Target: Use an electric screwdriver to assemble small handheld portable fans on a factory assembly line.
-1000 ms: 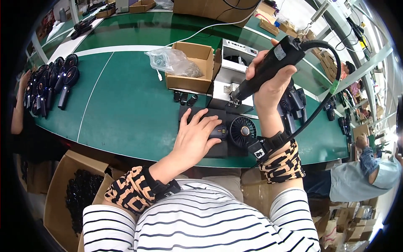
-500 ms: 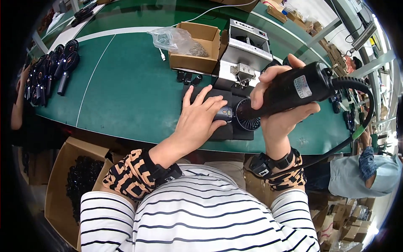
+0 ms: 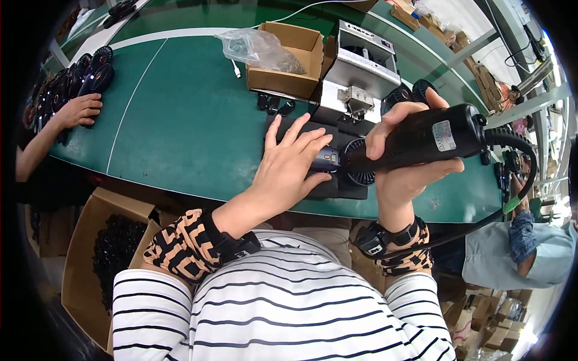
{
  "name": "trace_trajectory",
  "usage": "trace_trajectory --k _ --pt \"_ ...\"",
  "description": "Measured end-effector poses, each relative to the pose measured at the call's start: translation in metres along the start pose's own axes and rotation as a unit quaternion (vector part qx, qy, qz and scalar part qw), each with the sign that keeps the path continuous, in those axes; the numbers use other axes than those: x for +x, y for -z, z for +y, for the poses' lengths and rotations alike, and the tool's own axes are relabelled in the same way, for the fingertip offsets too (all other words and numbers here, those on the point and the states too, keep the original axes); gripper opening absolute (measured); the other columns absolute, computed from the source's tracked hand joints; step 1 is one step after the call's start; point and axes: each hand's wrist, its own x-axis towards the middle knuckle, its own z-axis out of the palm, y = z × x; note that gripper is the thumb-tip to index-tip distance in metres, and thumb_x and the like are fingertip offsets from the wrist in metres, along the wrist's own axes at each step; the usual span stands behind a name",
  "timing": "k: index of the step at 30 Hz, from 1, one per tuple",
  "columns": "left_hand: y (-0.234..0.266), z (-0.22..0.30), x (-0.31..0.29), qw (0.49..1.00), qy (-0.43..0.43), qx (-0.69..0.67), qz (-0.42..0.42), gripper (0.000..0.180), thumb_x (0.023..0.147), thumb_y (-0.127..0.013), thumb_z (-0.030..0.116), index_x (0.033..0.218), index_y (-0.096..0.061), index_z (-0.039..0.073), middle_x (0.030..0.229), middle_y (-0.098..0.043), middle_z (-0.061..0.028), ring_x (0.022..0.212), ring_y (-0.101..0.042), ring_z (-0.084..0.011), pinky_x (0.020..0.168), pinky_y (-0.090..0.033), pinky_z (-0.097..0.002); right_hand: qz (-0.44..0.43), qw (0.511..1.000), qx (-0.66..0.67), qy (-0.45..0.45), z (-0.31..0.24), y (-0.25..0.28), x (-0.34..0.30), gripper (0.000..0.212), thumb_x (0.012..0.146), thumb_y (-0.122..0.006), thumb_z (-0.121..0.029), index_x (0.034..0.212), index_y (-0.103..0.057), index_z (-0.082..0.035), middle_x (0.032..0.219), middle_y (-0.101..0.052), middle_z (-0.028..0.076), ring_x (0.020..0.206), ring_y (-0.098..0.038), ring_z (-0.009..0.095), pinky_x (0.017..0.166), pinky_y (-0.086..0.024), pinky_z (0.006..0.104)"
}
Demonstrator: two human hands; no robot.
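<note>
A small dark handheld fan (image 3: pixel 362 177) lies in a black block fixture (image 3: pixel 352 192) near the table's front edge. My left hand (image 3: pixel 284 161) lies flat over the fan's handle, fingers spread, steadying it against the block. Part of the handle, with a small display window, shows beyond my fingers. My right hand (image 3: pixel 402 177) is wrapped round a black corded electric screwdriver (image 3: pixel 421 139), held nearly level above the fan head. Its front end points left toward the fan's neck; whether the bit touches is hidden.
Behind the fixture stand a silver screw feeder (image 3: pixel 368 75) and a cardboard box (image 3: pixel 278 84) with a plastic bag of small parts. Several fans (image 3: pixel 75 78) crowd the table's left end, with another person's hand (image 3: pixel 78 111) on them. A carton of black parts (image 3: pixel 117 246) sits lower left.
The screwdriver's front end has shifted left from the fan head toward the neck. Another person's hand has come onto the fans at the left. My left hand stays on the handle.
</note>
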Motion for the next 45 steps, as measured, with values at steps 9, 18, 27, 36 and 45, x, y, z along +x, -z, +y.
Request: trace_trajectory --k 9,18,27,36,45 --pt "0.001 0.011 0.008 0.998 -0.048 0.014 0.030 0.019 0.070 -0.079 0.021 0.085 -0.069 0.016 0.116 -0.059 -0.0019 0.132 -0.042 -0.0288 0.109 -0.014 -0.0630 -0.023 0.999 0.021 -0.003 -0.012 -0.008 0.001 0.103 0.075 -0.038 -0.086 0.136 -0.034 -0.003 0.087 -0.056 0.014 0.045 -0.052 0.016 0.041 -0.043 0.0285" --pt "-0.009 0.005 0.001 0.997 -0.014 -0.032 0.063 0.010 0.070 -0.079 0.023 0.076 -0.072 0.019 0.108 -0.062 0.0004 0.124 -0.048 -0.0264 0.107 -0.019 -0.0580 -0.018 0.998 0.060 0.017 -0.020 -0.010 0.002 0.100 0.078 -0.037 -0.085 0.136 -0.035 -0.004 0.085 -0.056 0.014 0.045 -0.051 0.016 0.041 -0.043 0.0282" --pt "-0.009 0.000 0.001 0.996 -0.005 -0.075 0.055 0.011 0.069 -0.081 0.024 0.079 -0.076 0.020 0.106 -0.065 0.0022 0.122 -0.050 -0.0250 0.107 -0.020 -0.0551 -0.001 0.996 0.087 0.020 -0.021 -0.012 0.006 0.097 0.081 -0.036 -0.082 0.137 -0.034 -0.004 0.086 -0.056 0.013 0.043 -0.049 0.015 0.039 -0.040 0.0279" --pt "-0.007 -0.005 0.002 0.989 0.007 -0.146 -0.012 0.020 0.069 -0.082 0.024 0.087 -0.075 0.022 0.106 -0.066 0.0024 0.124 -0.050 -0.0240 0.109 -0.018 -0.0522 -0.032 0.993 0.106 0.032 -0.021 -0.015 0.004 0.096 0.082 -0.036 -0.081 0.137 -0.035 -0.002 0.086 -0.056 0.014 0.043 -0.048 0.015 0.038 -0.039 0.0277" --pt "-0.013 -0.007 -0.002 1.000 0.015 0.017 -0.005 0.051 0.075 -0.077 0.021 0.123 -0.061 0.009 0.126 -0.061 -0.0090 0.131 -0.045 -0.0297 0.113 -0.012 -0.0615 -0.012 1.000 -0.002 0.028 -0.014 -0.004 0.001 0.102 0.078 -0.037 -0.084 0.137 -0.033 -0.002 0.086 -0.057 0.014 0.045 -0.051 0.017 0.041 -0.042 0.0282"
